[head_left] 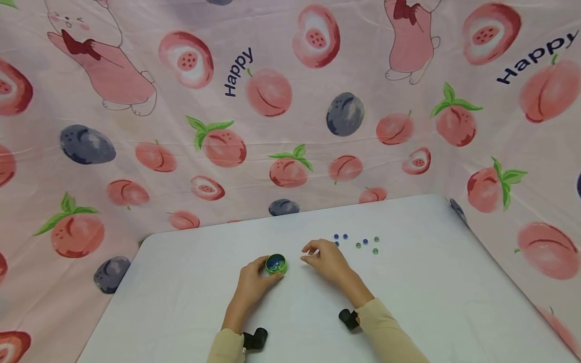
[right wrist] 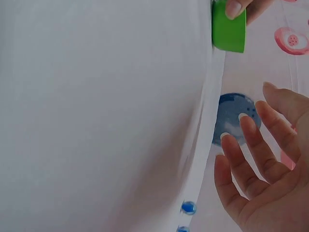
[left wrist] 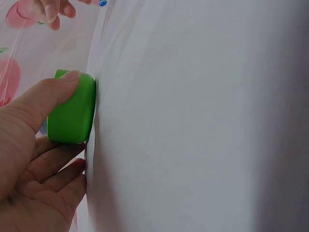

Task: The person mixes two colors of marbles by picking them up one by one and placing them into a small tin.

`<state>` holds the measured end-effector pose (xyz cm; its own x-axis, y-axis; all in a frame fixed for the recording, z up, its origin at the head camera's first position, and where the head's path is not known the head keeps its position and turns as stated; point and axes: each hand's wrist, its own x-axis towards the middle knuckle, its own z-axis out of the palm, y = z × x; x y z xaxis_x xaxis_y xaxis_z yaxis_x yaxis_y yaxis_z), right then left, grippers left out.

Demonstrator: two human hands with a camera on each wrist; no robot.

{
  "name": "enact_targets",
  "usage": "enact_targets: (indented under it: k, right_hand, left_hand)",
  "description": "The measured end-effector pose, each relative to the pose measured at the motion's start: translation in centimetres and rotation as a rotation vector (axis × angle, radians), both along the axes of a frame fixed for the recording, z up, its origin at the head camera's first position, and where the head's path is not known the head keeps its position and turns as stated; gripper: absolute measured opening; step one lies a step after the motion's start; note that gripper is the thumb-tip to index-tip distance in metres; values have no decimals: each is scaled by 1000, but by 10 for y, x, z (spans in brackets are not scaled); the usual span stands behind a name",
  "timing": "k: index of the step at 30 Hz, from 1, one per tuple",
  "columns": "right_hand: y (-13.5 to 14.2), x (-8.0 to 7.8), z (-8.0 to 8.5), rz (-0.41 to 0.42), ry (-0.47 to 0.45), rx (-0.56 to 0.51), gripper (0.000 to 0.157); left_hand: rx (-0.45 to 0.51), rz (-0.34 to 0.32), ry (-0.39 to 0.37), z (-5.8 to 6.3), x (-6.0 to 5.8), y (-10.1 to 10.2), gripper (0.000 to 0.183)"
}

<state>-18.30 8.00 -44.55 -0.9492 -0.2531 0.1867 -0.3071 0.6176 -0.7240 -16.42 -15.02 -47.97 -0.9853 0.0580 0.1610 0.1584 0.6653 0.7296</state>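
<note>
My left hand [head_left: 251, 282] grips a small round green cup [head_left: 284, 270] between thumb and fingers. It stands upright on the white table, and blue and green glass marbles [head_left: 275, 264] show inside. In the left wrist view the thumb presses the side of the green cup [left wrist: 72, 113] while the fingers curve around the other side. To the right of the cup hovers my right hand [head_left: 329, 261], thumb and fingers apart with nothing between them. The right wrist view shows its fingers [right wrist: 251, 133] loosely spread above the table.
Several loose blue marbles [head_left: 365, 242] and green marbles [head_left: 375, 251] lie on the white table [head_left: 181, 302] beyond and right of my right hand. A pink fruit-print cloth [head_left: 281, 121] hangs behind the table and along its sides. Each wrist carries a black camera [head_left: 348, 319].
</note>
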Motion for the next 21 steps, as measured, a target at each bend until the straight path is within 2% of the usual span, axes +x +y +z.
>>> enact_targets:
  k: [12, 21]
  right_hand:
    - [18, 7, -1, -96, 5, -22, 13]
    - [41, 18, -5, -174, -8, -44, 15]
  left_hand:
    - [21, -5, -10, 2, 2, -3, 56]
    - [6, -13, -19, 2, 1, -1, 58]
